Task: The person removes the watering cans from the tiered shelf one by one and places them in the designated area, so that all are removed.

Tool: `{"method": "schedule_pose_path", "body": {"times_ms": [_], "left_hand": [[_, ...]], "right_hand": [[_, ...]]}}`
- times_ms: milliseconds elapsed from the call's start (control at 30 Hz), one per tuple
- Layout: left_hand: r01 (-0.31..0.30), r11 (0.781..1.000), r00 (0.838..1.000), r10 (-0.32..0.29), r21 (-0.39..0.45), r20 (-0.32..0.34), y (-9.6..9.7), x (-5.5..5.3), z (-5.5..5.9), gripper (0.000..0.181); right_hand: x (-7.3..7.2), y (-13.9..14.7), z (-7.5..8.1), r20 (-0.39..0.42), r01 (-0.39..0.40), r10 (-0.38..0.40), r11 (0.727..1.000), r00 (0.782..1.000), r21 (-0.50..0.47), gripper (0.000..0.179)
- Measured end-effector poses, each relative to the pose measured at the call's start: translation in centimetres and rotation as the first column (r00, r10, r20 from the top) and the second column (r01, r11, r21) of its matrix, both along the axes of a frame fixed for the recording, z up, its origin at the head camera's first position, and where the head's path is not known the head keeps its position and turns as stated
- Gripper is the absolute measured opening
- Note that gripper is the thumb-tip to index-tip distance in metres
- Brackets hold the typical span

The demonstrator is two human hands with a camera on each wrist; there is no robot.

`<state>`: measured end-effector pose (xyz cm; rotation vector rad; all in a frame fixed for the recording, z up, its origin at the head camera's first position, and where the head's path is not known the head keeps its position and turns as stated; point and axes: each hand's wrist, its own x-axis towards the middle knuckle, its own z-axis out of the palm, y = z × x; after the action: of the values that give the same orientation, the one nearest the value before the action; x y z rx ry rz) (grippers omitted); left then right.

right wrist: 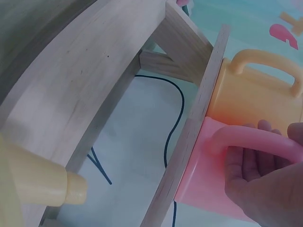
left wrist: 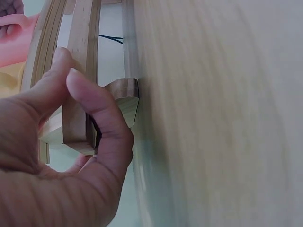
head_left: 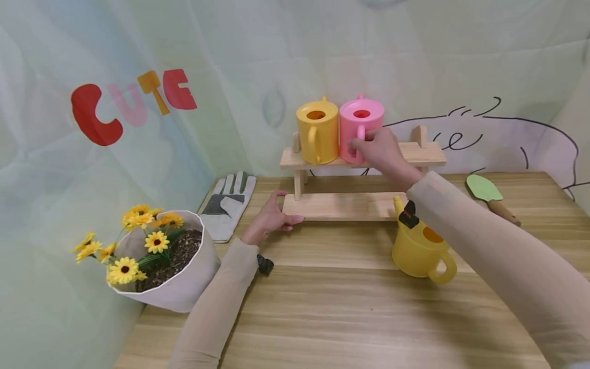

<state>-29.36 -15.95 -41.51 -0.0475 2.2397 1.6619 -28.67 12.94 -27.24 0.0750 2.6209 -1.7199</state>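
Note:
A pink watering can (head_left: 348, 125) stands upright on the upper tier of a two-tier wooden shelf (head_left: 343, 207). My right hand (head_left: 381, 149) grips its handle (right wrist: 258, 138), fingers passing behind it in the right wrist view. Close beside it on the left, a yellow watering can (head_left: 328, 137) sits on the same tier with its handle toward me. At the shelf's lower left end, my left hand (head_left: 272, 215) holds the board, the thumb and fingers curled round the wood (left wrist: 78, 120). Another yellow watering can (head_left: 407, 251) rests on the table under my right forearm, its spout near the lower tier.
On the left, a white pot (head_left: 200, 271) of soil holds yellow flowers (head_left: 156, 242) beside my left forearm. A grey-white glove (head_left: 221, 218) lies behind it. A green trowel (head_left: 484, 188) with a wooden handle lies at the right. A printed cloth (head_left: 258, 66) hangs behind the table.

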Motion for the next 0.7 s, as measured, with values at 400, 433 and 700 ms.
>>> {"method": "schedule_pose_path", "body": {"times_ms": [400, 433, 700], "left_hand": [[-0.001, 1.000, 1.000, 0.001, 0.019, 0.007, -0.09, -0.06, -0.07, 0.100], [-0.001, 1.000, 1.000, 0.000, 0.019, 0.008, -0.10, -0.06, -0.06, 0.099], [0.003, 1.000, 1.000, -0.003, 0.018, 0.011, -0.02, -0.09, -0.03, 0.100]], "right_hand": [[-0.28, -0.22, -0.47, -0.018, -0.040, 0.037, 0.988, 0.999, -0.152, 0.040], [-0.33, -0.27, -0.55, -0.025, -0.049, 0.045, 0.984, 0.999, -0.169, 0.038], [-0.66, -0.46, -0.95, -0.042, -0.090, 0.082, 0.947, 0.996, -0.309, 0.027]]}}
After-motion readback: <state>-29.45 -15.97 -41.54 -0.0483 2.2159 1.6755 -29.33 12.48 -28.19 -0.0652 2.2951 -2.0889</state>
